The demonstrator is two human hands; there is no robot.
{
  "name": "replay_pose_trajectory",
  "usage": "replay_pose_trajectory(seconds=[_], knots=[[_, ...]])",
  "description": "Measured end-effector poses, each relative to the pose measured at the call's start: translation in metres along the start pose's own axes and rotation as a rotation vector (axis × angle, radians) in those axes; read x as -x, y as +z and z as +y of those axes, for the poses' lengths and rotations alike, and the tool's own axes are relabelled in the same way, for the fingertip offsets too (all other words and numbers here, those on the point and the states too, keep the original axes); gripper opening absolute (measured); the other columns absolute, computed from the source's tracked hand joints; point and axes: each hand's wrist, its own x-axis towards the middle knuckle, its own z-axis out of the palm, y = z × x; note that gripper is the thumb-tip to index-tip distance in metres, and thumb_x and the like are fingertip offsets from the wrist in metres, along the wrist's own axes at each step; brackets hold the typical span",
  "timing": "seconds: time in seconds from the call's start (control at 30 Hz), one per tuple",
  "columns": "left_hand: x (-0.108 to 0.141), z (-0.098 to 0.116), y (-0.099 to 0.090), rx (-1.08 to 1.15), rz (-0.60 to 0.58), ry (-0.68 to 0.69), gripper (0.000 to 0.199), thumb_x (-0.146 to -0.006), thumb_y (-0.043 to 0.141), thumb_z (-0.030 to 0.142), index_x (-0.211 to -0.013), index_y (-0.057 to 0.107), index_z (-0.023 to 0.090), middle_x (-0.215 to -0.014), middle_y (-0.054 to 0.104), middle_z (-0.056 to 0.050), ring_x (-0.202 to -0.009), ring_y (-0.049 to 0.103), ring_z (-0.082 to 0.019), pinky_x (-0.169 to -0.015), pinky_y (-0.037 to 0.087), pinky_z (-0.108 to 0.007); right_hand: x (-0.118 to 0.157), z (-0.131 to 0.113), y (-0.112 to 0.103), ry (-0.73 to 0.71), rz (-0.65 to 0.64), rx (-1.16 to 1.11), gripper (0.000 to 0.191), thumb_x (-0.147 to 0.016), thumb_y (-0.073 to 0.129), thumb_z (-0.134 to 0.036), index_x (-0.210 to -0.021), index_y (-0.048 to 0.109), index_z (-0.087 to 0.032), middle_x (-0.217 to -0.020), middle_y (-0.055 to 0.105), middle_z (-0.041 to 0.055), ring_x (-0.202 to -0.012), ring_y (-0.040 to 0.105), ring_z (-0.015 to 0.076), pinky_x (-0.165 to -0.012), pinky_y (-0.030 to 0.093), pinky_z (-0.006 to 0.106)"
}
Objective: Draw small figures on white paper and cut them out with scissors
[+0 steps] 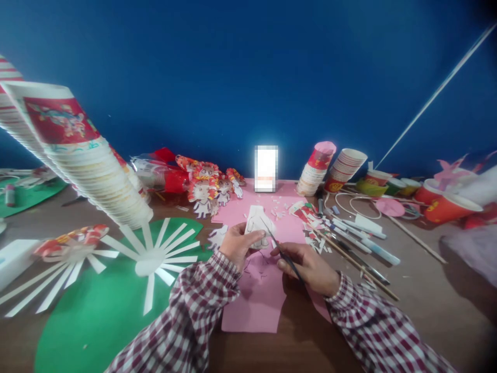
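Note:
My left hand (236, 243) pinches a white paper piece (257, 220) with a dark outline drawn on it, thumb lying across its lower part. In my right hand (306, 264) is a slim tool (288, 259) with a dark handle and a thin pale tip. Its tip points up and left over the paper; whether it touches I cannot tell. Beneath both hands lies pink paper (248, 316) with dark lines on it. Beside my left hand rests a white cut-out figure (218, 237).
Coloured paper figures (202, 197) stand at back left. Tall paper cup stacks (101, 171) lean at left, near green paper (89, 316) bearing a cup cut into strips (149, 264). Pens (361, 243), paper scraps (316, 241), more cups (316, 168) and orange cups (452, 207) lie right.

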Motion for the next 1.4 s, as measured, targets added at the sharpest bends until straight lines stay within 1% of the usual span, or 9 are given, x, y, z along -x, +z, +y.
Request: replay_pose_trajectory(seconds=[0.07,0.2,0.43,0.63,0.77,0.97,1.13,1.27,1.4], knots=[[0.0001,-0.0002,-0.0001,0.001,-0.012,0.014,0.029,-0.051,0.077,0.017,-0.076,0.065,0.009,-0.065,0.064,-0.003,-0.052,0.057,-0.010,-0.053,0.047,-0.023,0.0002,-0.0006,-0.0002,0.002,-0.004,-0.003,0.037,-0.078,0.057,-0.047,-0.093,0.059,-0.013,-0.068,0.053,0.0000,-0.053,0.040,0.0084,-0.051,0.034,0.021],[0.0005,0.0016,0.0013,-0.002,0.009,0.017,0.031,-0.049,0.077,0.016,-0.076,0.065,0.009,-0.068,0.065,-0.005,-0.054,0.057,-0.011,-0.053,0.048,-0.024,0.0004,-0.0013,0.0003,0.022,-0.008,-0.039,0.039,-0.076,0.059,-0.048,-0.093,0.060,-0.013,-0.059,0.046,-0.0034,-0.050,0.037,0.0078,-0.046,0.030,0.020],[0.0017,0.0046,0.0027,-0.018,0.028,0.005,0.031,-0.048,0.076,0.013,-0.076,0.064,0.008,-0.064,0.064,-0.003,-0.049,0.055,-0.009,-0.048,0.045,-0.021,0.0001,-0.0024,0.0007,0.037,-0.017,-0.084,0.039,-0.076,0.059,-0.047,-0.094,0.059,-0.012,-0.061,0.046,-0.0030,-0.050,0.037,0.0069,-0.046,0.030,0.020],[0.0017,0.0040,0.0021,-0.024,0.023,0.013,0.032,-0.048,0.077,0.015,-0.077,0.064,0.009,-0.064,0.064,-0.003,-0.050,0.055,-0.009,-0.048,0.044,-0.021,0.0006,-0.0022,0.0006,0.030,-0.017,-0.057,0.038,-0.077,0.058,-0.047,-0.092,0.060,-0.012,-0.056,0.041,-0.0046,-0.048,0.036,0.0068,-0.044,0.029,0.019],[-0.0006,0.0026,0.0002,-0.024,0.010,0.016,0.033,-0.048,0.078,0.016,-0.076,0.064,0.010,-0.063,0.063,-0.002,-0.050,0.055,-0.009,-0.048,0.044,-0.021,0.0009,-0.0007,0.0005,0.034,-0.020,-0.033,0.038,-0.078,0.057,-0.047,-0.093,0.060,-0.013,-0.056,0.041,-0.0044,-0.048,0.036,0.0069,-0.043,0.029,0.018],[-0.0035,-0.0004,-0.0037,-0.029,-0.030,0.030,0.030,-0.052,0.076,0.016,-0.078,0.063,0.010,-0.066,0.064,-0.002,-0.053,0.055,-0.008,-0.052,0.046,-0.021,0.0008,-0.0002,0.0012,0.045,-0.009,-0.063,0.040,-0.076,0.058,-0.049,-0.094,0.060,-0.013,-0.059,0.047,-0.0032,-0.048,0.038,0.0069,-0.044,0.032,0.019],[-0.0038,-0.0016,-0.0034,-0.031,-0.014,0.030,0.031,-0.053,0.076,0.016,-0.080,0.062,0.010,-0.067,0.063,-0.002,-0.053,0.055,-0.008,-0.051,0.046,-0.021,0.0006,-0.0017,0.0014,0.044,-0.001,-0.060,0.038,-0.076,0.060,-0.047,-0.092,0.061,-0.012,-0.057,0.046,-0.0038,-0.047,0.039,0.0069,-0.044,0.031,0.019],[-0.0023,-0.0003,-0.0013,-0.025,-0.006,0.029,0.028,-0.054,0.075,0.014,-0.077,0.061,0.010,-0.066,0.062,-0.002,-0.054,0.056,-0.009,-0.053,0.047,-0.022,0.0013,-0.0028,0.0014,0.057,-0.025,-0.128,0.035,-0.078,0.058,-0.045,-0.093,0.059,-0.013,-0.059,0.049,-0.0034,-0.047,0.043,0.0070,-0.044,0.034,0.018],[-0.0009,0.0009,0.0001,-0.028,0.016,0.018,0.025,-0.056,0.072,0.011,-0.078,0.061,0.009,-0.067,0.062,-0.003,-0.053,0.056,-0.009,-0.052,0.046,-0.022,0.0017,-0.0036,0.0014,0.057,-0.030,-0.164,0.034,-0.079,0.058,-0.044,-0.093,0.059,-0.013,-0.058,0.050,-0.0033,-0.046,0.043,0.0065,-0.043,0.034,0.018]])
